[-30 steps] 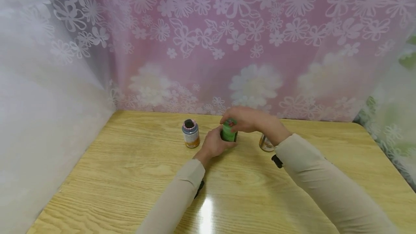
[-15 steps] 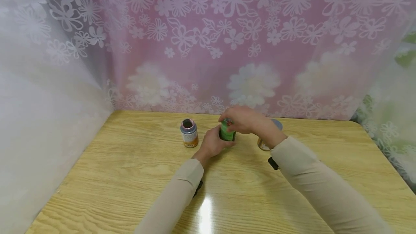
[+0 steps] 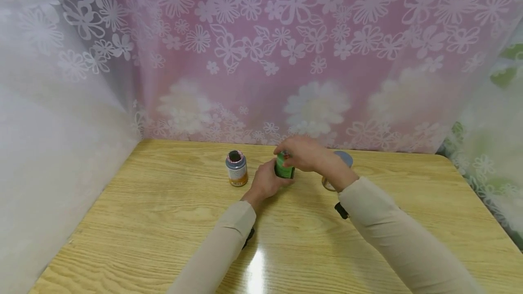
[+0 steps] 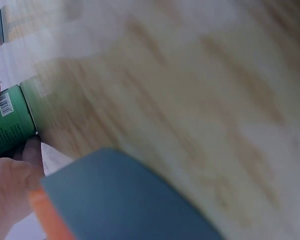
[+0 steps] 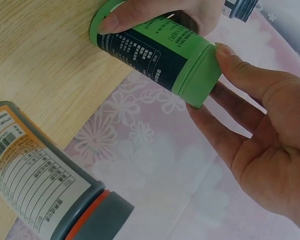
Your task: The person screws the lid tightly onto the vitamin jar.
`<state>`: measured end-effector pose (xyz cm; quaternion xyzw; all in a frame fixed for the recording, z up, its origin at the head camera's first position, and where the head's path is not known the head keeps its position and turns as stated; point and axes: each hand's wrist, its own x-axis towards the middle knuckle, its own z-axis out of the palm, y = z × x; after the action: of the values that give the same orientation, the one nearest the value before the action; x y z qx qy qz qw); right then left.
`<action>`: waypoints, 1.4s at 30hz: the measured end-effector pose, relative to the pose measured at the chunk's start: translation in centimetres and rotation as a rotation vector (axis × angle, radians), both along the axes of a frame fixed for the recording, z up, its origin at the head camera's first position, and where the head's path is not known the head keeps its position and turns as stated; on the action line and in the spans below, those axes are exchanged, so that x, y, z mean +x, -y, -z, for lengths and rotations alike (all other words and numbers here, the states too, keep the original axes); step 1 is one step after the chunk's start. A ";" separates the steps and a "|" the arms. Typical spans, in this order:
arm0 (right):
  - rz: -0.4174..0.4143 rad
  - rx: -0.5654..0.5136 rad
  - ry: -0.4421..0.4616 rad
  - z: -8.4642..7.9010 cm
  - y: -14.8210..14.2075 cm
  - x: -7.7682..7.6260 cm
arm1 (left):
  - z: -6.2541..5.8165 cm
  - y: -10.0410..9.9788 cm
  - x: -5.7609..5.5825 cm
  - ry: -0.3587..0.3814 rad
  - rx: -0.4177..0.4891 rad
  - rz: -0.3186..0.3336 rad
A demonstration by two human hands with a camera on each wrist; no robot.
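Observation:
A green bottle (image 3: 284, 170) with dark label panels stands on the table between both hands. My left hand (image 3: 267, 179) grips it low around the body; in the left wrist view part of its green side with a barcode shows beside that hand (image 4: 12, 187). My right hand (image 3: 305, 154) is over the top. As the right wrist view shows, its thumb and fingers (image 5: 235, 65) pinch the green lid (image 5: 199, 77), which sits on the bottle. Whether the lid is loose cannot be told.
Left of the hands stands a grey-and-orange bottle (image 3: 237, 171) with a dark top. Another grey-capped bottle (image 3: 344, 158) is partly hidden behind the right forearm; its white label (image 5: 35, 175) shows in the right wrist view. A floral curtain (image 3: 253, 103) hangs behind the wooden table (image 3: 171, 221).
Both hands keep their hold on the green bottle. The right hand's fingers shift slightly at the lid, and more of the right bottle's grey cap shows past the forearm.

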<state>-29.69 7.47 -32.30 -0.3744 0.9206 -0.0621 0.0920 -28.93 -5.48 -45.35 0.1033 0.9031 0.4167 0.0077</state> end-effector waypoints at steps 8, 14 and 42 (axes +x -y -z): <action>0.030 -0.012 0.024 -0.1 0.4 0.2 | -0.1 -0.1 0.2 -0.013 -0.025 -0.013; 0.068 -0.023 0.028 0.0 0.5 0.4 | -0.2 -0.2 0.1 -0.005 -0.025 -0.015; 0.037 -0.101 -0.008 0.9 -0.4 0.4 | -0.5 0.5 0.3 0.072 0.091 0.076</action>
<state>-29.31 7.90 -33.21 -0.3617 0.9235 -0.1086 0.0679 -28.60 -5.98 -44.81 0.1225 0.8778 0.4603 0.0512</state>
